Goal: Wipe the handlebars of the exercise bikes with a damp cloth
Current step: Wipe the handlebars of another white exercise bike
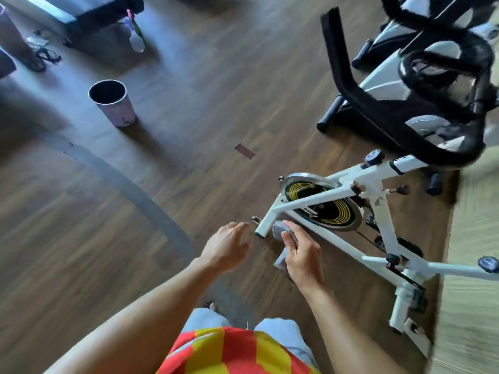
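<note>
Low centre of the frame, the right hand (302, 259) grips a grey cloth (282, 230), thumb pressed over it; the left hand (225, 245) hangs beside it, fingers loosely curled, holding nothing; black handlebars (378, 112) fill the upper right, above a white bike (378, 184); a bin (112, 102) stands upper left.

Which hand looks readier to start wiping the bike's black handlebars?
Probably the right hand: it already grips the grey cloth and is on the side of the black handlebars. The left hand holds nothing, with loosely curled fingers.
</note>
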`<state>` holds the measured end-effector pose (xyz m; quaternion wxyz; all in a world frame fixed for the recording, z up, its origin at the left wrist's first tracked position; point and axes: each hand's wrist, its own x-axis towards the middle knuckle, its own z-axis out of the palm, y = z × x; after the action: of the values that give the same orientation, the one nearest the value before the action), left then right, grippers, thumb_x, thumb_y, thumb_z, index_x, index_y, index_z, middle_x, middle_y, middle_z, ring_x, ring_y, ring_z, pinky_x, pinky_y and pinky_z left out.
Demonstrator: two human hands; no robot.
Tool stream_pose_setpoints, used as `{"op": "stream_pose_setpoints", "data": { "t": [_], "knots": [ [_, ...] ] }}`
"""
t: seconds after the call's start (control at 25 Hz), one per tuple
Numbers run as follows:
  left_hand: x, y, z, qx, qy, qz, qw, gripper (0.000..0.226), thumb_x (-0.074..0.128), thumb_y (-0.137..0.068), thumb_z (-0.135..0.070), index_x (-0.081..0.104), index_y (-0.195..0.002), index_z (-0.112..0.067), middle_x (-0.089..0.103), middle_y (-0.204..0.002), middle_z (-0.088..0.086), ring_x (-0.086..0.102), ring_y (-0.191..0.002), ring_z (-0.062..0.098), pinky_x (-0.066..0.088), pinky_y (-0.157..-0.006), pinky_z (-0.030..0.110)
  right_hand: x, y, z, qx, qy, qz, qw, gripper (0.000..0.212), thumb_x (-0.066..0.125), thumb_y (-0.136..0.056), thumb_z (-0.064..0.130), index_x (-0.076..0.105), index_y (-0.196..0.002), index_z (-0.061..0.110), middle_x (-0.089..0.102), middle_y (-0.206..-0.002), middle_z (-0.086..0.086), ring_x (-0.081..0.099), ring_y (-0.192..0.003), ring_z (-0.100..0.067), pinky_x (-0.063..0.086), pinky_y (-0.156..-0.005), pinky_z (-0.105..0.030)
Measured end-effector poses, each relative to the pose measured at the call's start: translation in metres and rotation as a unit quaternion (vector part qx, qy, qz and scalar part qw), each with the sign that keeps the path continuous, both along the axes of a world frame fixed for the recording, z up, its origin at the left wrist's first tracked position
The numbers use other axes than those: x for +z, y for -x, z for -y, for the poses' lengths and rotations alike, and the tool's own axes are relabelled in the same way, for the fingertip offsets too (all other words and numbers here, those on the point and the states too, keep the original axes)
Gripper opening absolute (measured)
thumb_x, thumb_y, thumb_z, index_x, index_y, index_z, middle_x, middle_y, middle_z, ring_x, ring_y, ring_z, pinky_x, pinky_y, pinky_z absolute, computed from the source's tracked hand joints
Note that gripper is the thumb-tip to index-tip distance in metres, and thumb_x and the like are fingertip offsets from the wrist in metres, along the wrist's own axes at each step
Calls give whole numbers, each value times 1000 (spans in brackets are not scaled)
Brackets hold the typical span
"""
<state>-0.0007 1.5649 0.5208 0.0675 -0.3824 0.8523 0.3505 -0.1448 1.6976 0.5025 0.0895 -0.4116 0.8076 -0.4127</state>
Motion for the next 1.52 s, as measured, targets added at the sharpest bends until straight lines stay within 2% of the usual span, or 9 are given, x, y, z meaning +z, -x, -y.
{"op": "stream_pose_setpoints", "data": {
  "t": [0.08, 0.2, 0.48, 0.6, 0.68, 0.8, 0.92, 1.08, 1.52],
  "knots": [
    [-19, -34, 10, 4, -2, 46, 999, 50, 50, -95, -29, 40, -143, -29, 48, -142, -2, 46, -129, 24, 44, -102, 35, -22, -22, 14, 14, -31, 14, 999, 19, 62, -95, 10, 72, -111, 9, 74, -107, -3, 67, -98, -11, 41, -89, -5],
    [-43, -83, 34, 28, -13, 90, 995, 49, 50, -94, -25, 42, -142, -28, 50, -139, 1, 50, -126, 25, 46, -100, 38, -49, -53, 47, 53, -75, 35, 995, 21, 62, -91, 11, 72, -109, 6, 74, -105, -8, 70, -95, -27, 46, -87, -20],
    [-60, -123, 89, 112, -40, 130, 984, 45, 51, -95, -26, 44, -140, -29, 51, -135, 0, 51, -124, 25, 46, -99, 39, -58, -66, 122, 132, -169, 75, 974, 23, 61, -96, 18, 70, -116, 11, 73, -112, -5, 68, -102, -25, 51, -90, -30],
    [-57, -118, 124, 140, -48, 148, 978, 46, 52, -96, -27, 42, -141, -28, 50, -136, 0, 50, -124, 25, 45, -100, 39, -59, -52, 171, 176, -208, 109, 956, 25, 60, -97, 21, 67, -121, 20, 70, -118, 1, 64, -108, -19, 48, -91, -27],
    [-52, -111, 151, 154, -45, 157, 975, 45, 52, -96, -28, 43, -140, -29, 51, -134, 0, 50, -124, 25, 45, -99, 39, -58, -39, 210, 199, -219, 118, 948, 24, 58, -97, 26, 65, -120, 27, 70, -118, 6, 63, -109, -16, 49, -91, -31],
    [-40, -95, 201, 171, -32, 165, 971, 44, 51, -96, -27, 44, -139, -29, 52, -133, -1, 50, -123, 24, 45, -97, 39, -46, -17, 280, 234, -200, 139, 941, 25, 61, -95, 18, 67, -120, 19, 71, -115, 2, 64, -106, -19, 47, -92, -29],
    [-33, -76, 255, 204, -17, 155, 967, 43, 49, -96, -26, 45, -139, -28, 52, -133, -1, 51, -121, 25, 46, -96, 39, -35, 4, 346, 244, -175, 118, 947, 25, 64, -94, 12, 68, -118, 11, 72, -112, -4, 65, -103, -20, 42, -89, -17],
    [-31, -47, 319, 197, -4, 133, 971, 42, 50, -97, -29, 44, -139, -30, 51, -135, -4, 50, -122, 23, 46, -95, 38, -38, 25, 403, 223, -197, 119, 947, 24, 64, -94, 13, 69, -117, 12, 72, -112, -4, 65, -102, -19, 37, -85, -12],
    [-31, 35, 589, -20, 47, 117, 992, 42, 50, -92, -23, 51, -132, -32, 54, -130, -1, 55, -116, 26, 47, -93, 36, -27, 84, 568, 6, -180, 133, 975, 24, 64, -95, 16, 69, -118, 12, 72, -111, -4, 65, -102, -18, 35, -81, -9]
  ]
}}
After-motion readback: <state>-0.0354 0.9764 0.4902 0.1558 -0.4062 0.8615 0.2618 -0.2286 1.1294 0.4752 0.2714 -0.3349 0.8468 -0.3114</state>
